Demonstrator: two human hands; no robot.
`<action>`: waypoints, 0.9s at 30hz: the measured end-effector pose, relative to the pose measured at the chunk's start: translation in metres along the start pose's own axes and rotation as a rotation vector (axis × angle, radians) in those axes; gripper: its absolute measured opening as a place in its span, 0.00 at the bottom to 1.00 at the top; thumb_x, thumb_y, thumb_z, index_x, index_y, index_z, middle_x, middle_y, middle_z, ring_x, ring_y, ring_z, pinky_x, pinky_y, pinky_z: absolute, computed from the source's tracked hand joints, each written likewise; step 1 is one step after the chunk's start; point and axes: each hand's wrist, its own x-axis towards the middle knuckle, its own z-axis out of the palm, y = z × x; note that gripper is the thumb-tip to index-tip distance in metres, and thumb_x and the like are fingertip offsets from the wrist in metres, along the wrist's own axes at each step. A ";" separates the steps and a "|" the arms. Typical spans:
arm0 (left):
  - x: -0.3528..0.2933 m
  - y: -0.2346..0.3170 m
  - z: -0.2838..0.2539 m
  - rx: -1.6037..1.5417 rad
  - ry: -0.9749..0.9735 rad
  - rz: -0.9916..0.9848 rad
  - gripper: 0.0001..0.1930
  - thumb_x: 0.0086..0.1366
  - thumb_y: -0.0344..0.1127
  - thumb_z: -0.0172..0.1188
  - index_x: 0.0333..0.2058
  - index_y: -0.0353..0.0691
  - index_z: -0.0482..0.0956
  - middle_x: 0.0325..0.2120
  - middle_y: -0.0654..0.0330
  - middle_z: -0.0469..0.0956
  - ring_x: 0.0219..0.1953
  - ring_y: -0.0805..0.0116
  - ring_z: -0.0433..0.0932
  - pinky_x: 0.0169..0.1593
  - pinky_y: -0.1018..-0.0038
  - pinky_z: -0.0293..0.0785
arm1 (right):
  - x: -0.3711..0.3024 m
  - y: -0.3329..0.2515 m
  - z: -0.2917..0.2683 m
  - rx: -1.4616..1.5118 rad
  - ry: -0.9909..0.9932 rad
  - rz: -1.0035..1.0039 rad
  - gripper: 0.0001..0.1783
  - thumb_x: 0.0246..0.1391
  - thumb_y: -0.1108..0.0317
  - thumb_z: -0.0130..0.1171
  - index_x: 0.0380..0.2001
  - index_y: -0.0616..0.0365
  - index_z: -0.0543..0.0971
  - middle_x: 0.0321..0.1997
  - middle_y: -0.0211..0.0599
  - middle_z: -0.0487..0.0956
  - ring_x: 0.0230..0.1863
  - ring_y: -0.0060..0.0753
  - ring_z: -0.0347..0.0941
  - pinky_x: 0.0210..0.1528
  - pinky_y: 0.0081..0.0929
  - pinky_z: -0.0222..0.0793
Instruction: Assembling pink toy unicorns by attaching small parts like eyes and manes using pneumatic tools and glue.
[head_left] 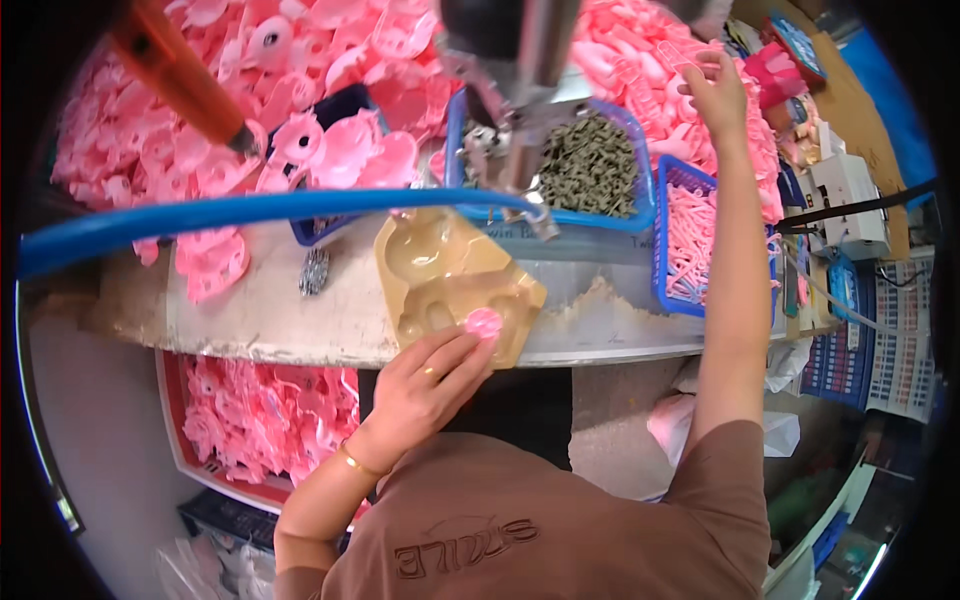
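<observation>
My left hand (425, 390) is closed, its fingertips on a small round pink plastic part (484, 322). That part sits at the near right of a tan moulded fixture (460, 270) with shaped hollows, which lies at the bench's front edge. My right arm stretches far out to the right. At its end my right hand (718, 95) hovers at the edge of a heap of long pink plastic parts (640, 70), fingers bent and apart. Nothing plainly shows in its grasp.
A blue bin of dark screws (590, 165) and a blue basket of thin pink parts (690, 240) stand behind the fixture. Pink shells (330, 150) heap at the left. A blue hose (300, 208) and an orange-handled tool (180, 75) hang overhead. A red crate (270, 410) sits below.
</observation>
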 end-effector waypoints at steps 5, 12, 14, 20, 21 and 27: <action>0.003 0.004 0.031 0.021 -0.092 -0.038 0.23 0.55 0.35 0.70 0.51 0.42 0.80 0.48 0.60 0.78 0.50 0.60 0.78 0.49 0.67 0.78 | -0.083 -0.067 -0.020 0.441 -0.705 0.089 0.16 0.58 0.64 0.63 0.49 0.57 0.80 0.39 0.26 0.81 0.40 0.16 0.76 0.36 0.17 0.69; -0.014 0.009 0.022 0.004 -0.101 0.038 0.23 0.54 0.34 0.70 0.50 0.40 0.80 0.50 0.60 0.77 0.51 0.59 0.77 0.53 0.65 0.76 | -0.192 -0.152 0.001 0.590 -1.092 0.004 0.15 0.55 0.70 0.65 0.46 0.59 0.79 0.38 0.27 0.81 0.39 0.19 0.77 0.42 0.21 0.74; -0.022 0.010 0.013 -0.039 -0.078 0.127 0.21 0.53 0.30 0.70 0.48 0.41 0.80 0.49 0.60 0.78 0.50 0.60 0.78 0.51 0.65 0.78 | -0.207 -0.166 0.013 0.454 -1.245 -0.147 0.14 0.56 0.67 0.65 0.44 0.58 0.79 0.36 0.34 0.81 0.36 0.24 0.79 0.39 0.24 0.75; -0.035 0.007 -0.002 -0.044 0.009 0.047 0.19 0.51 0.26 0.69 0.44 0.40 0.82 0.47 0.60 0.80 0.48 0.60 0.79 0.48 0.68 0.79 | -0.238 -0.164 0.046 0.505 -1.134 -0.407 0.15 0.56 0.64 0.65 0.45 0.57 0.80 0.36 0.43 0.81 0.33 0.39 0.81 0.38 0.33 0.76; -0.037 0.005 -0.003 -0.058 0.048 0.013 0.19 0.50 0.25 0.69 0.44 0.40 0.82 0.47 0.59 0.80 0.48 0.60 0.79 0.48 0.68 0.79 | -0.236 -0.171 0.047 0.459 -1.035 -0.470 0.16 0.56 0.64 0.65 0.46 0.57 0.80 0.36 0.43 0.81 0.34 0.40 0.80 0.39 0.34 0.76; -0.032 0.000 -0.007 -0.063 0.109 -0.014 0.19 0.49 0.24 0.69 0.43 0.40 0.82 0.46 0.59 0.80 0.48 0.59 0.80 0.48 0.67 0.80 | -0.195 -0.218 0.097 0.324 -0.438 -0.644 0.18 0.55 0.64 0.64 0.47 0.60 0.78 0.45 0.47 0.79 0.48 0.50 0.76 0.50 0.39 0.73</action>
